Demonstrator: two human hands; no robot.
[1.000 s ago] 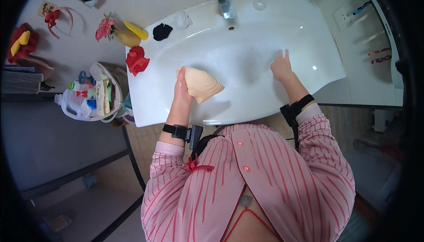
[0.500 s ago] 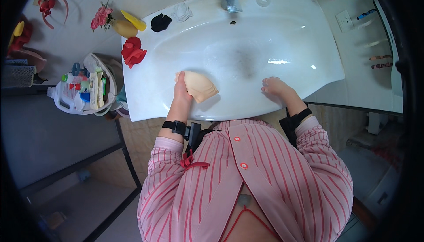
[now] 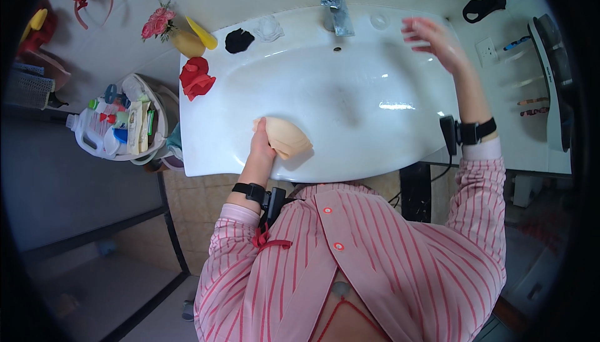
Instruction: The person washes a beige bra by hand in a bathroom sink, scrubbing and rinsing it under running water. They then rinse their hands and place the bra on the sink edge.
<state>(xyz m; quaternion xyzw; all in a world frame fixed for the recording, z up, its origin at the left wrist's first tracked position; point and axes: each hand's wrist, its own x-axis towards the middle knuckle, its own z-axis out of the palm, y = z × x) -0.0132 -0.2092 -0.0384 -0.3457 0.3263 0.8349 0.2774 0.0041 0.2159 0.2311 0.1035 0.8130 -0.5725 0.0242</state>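
Note:
My left hand point(image 3: 262, 141) is closed around a folded beige cloth point(image 3: 289, 137), thumb on top, over the near left part of the white washbasin point(image 3: 250, 101). Raised above the basin's far right side is my right hand point(image 3: 434, 41), with its fingers apart and nothing in them. It is nearest to a small transparent round dish point(image 3: 379, 21) on the back rim. The chrome faucet point(image 3: 338, 8) stands at the back middle. Crumpled on the left rim are a red cloth point(image 3: 197, 78), a black cloth point(image 3: 239, 41) and a whitish, see-through piece point(image 3: 269, 29).
A yellowish vase point(image 3: 187, 43) with pink flowers point(image 3: 158, 22) stands behind the red cloth, beside a yellow pointed object point(image 3: 201, 33). Left of the basin is a basket point(image 3: 161, 117) of bottles. On the right counter lies a black mask-like item point(image 3: 484, 8).
My right hand has risen from the basin's near right edge to its far right side. My left hand keeps hold of the beige cloth. The whole view has shifted slightly.

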